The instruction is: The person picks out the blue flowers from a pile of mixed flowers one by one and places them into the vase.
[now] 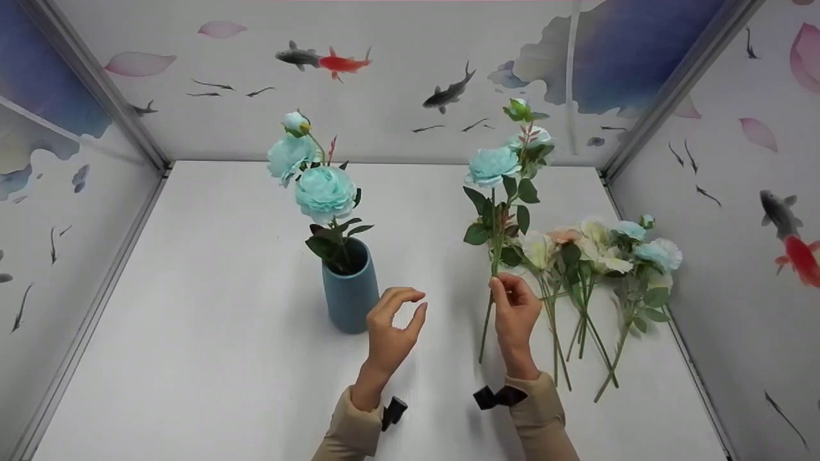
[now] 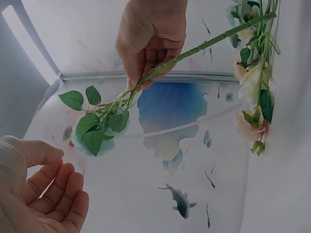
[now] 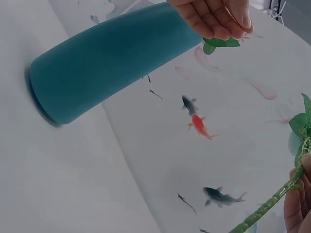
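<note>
Right of the vase point(image 1: 351, 301), the right hand point(image 1: 517, 314) pinches a blue flower point(image 1: 493, 168) by its stem, thumb and fingers pressed together below the leaves, with blooms toward the far wall point(image 1: 384, 128) and the bare stem end nearer. That hold probably spares the petals; the flower seems to be up off the counter point(image 1: 192, 320). Just beside the vase, on its right, the left hand point(image 1: 391, 333) is about half unfolded, thumb and fingers curved around a gap with nothing between them; whether it touches the vase's side I cannot tell. It sits between the vase and the held flower, partly in the way. The vase stands upright, and the blue blooms point(image 1: 325, 194) set in it rise past its rim toward the wall, the vase presumably keeping their stems up. Their dark leaves point(image 1: 327, 246) crowd the left of the vase's mouth, while its right side looks freer. Well to the right of the vase lies a pile point(image 1: 596, 246) of cream, peach and blue flowers, heads toward the wall, some stems crossing, which could make single ones snag. Beyond the vase, the wall carries painted fish point(image 1: 448, 94).
</note>
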A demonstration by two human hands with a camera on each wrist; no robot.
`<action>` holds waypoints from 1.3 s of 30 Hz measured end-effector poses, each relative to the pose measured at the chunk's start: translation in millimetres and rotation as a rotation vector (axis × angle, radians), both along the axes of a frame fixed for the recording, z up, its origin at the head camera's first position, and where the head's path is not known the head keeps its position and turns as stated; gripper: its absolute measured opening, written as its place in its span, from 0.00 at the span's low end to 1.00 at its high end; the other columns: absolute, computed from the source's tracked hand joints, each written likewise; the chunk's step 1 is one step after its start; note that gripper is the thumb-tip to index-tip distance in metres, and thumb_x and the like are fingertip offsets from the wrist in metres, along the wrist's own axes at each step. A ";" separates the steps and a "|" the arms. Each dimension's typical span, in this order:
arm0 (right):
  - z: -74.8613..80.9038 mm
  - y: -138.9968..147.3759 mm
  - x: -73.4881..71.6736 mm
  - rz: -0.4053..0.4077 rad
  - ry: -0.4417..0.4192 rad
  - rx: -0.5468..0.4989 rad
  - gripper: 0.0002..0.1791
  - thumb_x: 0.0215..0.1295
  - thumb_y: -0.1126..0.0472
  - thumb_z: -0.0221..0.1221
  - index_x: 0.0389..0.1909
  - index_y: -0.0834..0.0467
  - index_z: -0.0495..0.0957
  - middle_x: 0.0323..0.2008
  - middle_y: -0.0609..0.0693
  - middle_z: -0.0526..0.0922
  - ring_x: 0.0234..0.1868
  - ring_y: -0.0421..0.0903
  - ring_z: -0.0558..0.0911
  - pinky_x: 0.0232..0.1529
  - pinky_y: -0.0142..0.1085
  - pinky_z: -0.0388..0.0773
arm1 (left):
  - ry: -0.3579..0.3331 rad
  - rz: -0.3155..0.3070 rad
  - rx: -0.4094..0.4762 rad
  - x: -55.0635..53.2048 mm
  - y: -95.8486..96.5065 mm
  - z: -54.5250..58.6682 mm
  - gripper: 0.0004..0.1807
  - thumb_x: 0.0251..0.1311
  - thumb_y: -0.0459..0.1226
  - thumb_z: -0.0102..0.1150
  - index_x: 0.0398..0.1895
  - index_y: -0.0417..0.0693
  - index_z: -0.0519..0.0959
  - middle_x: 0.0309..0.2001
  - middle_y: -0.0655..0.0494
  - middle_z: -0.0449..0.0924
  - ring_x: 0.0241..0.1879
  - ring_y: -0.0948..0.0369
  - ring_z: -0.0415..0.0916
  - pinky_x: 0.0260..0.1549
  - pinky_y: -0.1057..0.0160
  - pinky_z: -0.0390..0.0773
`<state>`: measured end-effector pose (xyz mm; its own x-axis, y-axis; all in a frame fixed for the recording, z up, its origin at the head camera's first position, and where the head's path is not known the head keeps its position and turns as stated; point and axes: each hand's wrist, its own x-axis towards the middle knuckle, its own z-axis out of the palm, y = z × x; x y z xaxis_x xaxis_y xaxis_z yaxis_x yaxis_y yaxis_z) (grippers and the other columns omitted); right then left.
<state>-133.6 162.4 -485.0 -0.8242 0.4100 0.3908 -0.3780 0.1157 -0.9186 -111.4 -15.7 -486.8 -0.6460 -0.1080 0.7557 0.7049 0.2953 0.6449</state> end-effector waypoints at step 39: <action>4.6 -43.8 14.3 0.176 0.064 0.068 0.03 0.58 0.79 0.56 0.32 0.75 0.77 0.25 0.52 0.77 0.21 0.48 0.73 0.26 0.27 0.72 | -0.091 -0.073 -0.025 6.1 17.4 10.8 0.12 0.39 0.16 0.66 0.29 0.31 0.80 0.29 0.42 0.79 0.30 0.51 0.77 0.32 0.57 0.79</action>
<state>-119.3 118.5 -480.4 -0.8531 0.2328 0.4670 -0.4556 0.1038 -0.8841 -105.3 1.7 -476.0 -0.7173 -0.0402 0.6956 0.6642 0.2621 0.7001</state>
